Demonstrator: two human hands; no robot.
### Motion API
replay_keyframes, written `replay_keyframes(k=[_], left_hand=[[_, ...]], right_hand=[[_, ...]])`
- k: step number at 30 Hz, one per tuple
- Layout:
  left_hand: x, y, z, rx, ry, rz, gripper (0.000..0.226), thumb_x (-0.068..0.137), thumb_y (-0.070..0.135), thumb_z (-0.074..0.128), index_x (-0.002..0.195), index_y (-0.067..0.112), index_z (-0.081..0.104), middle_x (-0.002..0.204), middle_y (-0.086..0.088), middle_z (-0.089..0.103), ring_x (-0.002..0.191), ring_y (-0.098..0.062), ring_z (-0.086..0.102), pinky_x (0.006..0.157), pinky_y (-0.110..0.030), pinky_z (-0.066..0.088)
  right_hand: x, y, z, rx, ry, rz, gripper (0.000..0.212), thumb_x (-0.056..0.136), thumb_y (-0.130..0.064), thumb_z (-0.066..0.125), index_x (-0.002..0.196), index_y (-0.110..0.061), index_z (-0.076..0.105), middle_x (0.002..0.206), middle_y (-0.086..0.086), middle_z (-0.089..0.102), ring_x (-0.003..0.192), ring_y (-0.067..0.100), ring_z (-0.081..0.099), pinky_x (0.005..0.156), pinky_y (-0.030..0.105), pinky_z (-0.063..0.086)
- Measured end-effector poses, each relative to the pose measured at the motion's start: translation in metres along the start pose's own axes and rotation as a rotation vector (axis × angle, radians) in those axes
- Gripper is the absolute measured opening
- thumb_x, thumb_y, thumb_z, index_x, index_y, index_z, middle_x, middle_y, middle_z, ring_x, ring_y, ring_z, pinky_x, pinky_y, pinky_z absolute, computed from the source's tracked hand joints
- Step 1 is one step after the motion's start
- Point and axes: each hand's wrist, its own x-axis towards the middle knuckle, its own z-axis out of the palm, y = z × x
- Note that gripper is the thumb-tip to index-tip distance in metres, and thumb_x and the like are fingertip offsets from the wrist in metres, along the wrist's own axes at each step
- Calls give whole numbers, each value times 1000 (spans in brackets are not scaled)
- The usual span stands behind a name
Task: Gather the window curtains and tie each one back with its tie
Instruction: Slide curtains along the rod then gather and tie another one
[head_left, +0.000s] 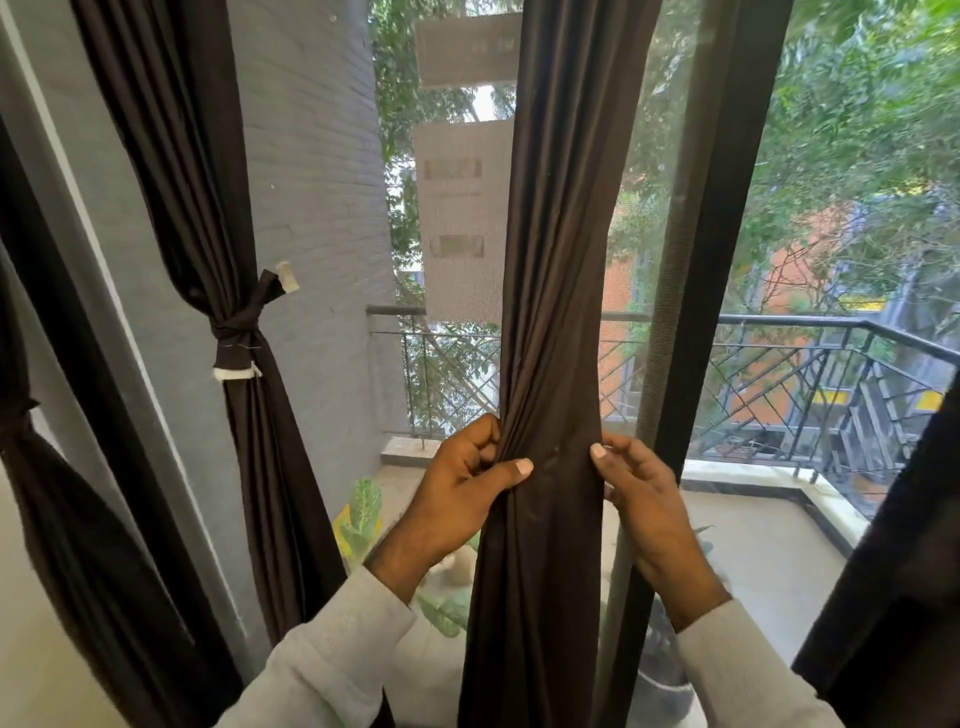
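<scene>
The dark curtain (556, 312) hangs between both hands, gathered into a soft rope. The left hand (467, 483) pinches its folds; the right hand (639, 493) curls around the other side. It looks light, limp and perhaps slippery, so holding it at this narrow waist seems best.

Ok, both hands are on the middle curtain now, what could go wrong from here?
1. No tie is visible on the gathered dark brown middle curtain; freeing the left hand or right hand to find one could let the folds spread.
2. Hard tugging might strain its unseen rail.
</scene>
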Motion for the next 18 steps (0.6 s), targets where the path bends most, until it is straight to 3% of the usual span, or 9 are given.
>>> replay_keyframes(k=[1, 3, 4, 7, 9, 10, 12, 14, 18], left_hand=[[0, 0, 1, 67, 53, 17, 10, 95, 7, 76, 99, 4, 68, 89, -14, 75, 88, -19, 70, 85, -46, 63], [0, -2, 3, 188, 164, 54, 27, 94, 6, 82, 80, 20, 63, 69, 13, 66, 68, -2, 59, 71, -24, 53], [-1, -2, 5, 237, 216, 60, 34, 93, 7, 83, 77, 26, 60, 65, 18, 63, 62, 2, 55, 66, -18, 49], [-5, 0, 10, 371, 331, 144, 34, 92, 18, 86, 76, 32, 59, 61, 14, 63, 54, -6, 57, 55, -25, 50], [-6, -4, 14, 409, 373, 162, 23, 91, 26, 86, 81, 28, 65, 64, 7, 66, 59, -15, 65, 58, -33, 57], [-6, -6, 16, 406, 379, 160, 18, 90, 27, 86, 85, 25, 69, 65, 6, 68, 60, -15, 67, 61, -34, 59], [-8, -8, 24, 353, 349, 144, 13, 90, 27, 84, 91, 20, 73, 71, 8, 73, 64, -9, 71, 66, -37, 63], [-8, -7, 29, 276, 305, 136, 9, 94, 20, 81, 94, 17, 72, 78, 8, 77, 69, -9, 75, 69, -39, 65], [-12, 1, 28, 152, 166, 116, 20, 97, 10, 80, 110, 20, 70, 89, 16, 79, 83, -4, 76, 79, -26, 62]], right_hand=[[-1, -2, -1, -10, 67, -52, 16, 101, -14, 67, 116, -13, 74, 104, -3, 81, 98, 8, 77, 86, 26, 63], [-7, -4, -2, -144, 181, -141, 6, 97, -17, 74, 103, -20, 75, 92, -11, 79, 89, 3, 76, 83, 18, 63], [-11, -3, -2, -239, 225, -177, 6, 95, -22, 77, 99, -26, 75, 89, -13, 78, 88, 2, 75, 79, 17, 62], [-31, 3, 7, -500, 336, -355, 17, 93, -28, 80, 93, -41, 69, 89, -19, 73, 89, 1, 70, 74, 11, 55], [-45, 8, 16, -595, 271, -519, 18, 94, -24, 79, 101, -38, 71, 96, -16, 72, 93, 0, 69, 79, 10, 54], [-51, 11, 21, -628, 204, -597, 15, 95, -20, 78, 106, -29, 75, 100, -12, 73, 95, 0, 69, 83, 12, 55], [-57, 20, 28, -700, 106, -693, 17, 97, -15, 76, 113, -16, 78, 106, -6, 74, 99, 3, 70, 90, 23, 58], [-57, 28, 32, -746, 83, -706, 20, 100, -18, 72, 119, -16, 79, 110, -4, 73, 99, 11, 71, 88, 37, 62], [-51, 30, 26, -760, -41, -701, 23, 103, -13, 68, 124, -17, 77, 109, -7, 65, 97, 12, 67, 81, 38, 59]])
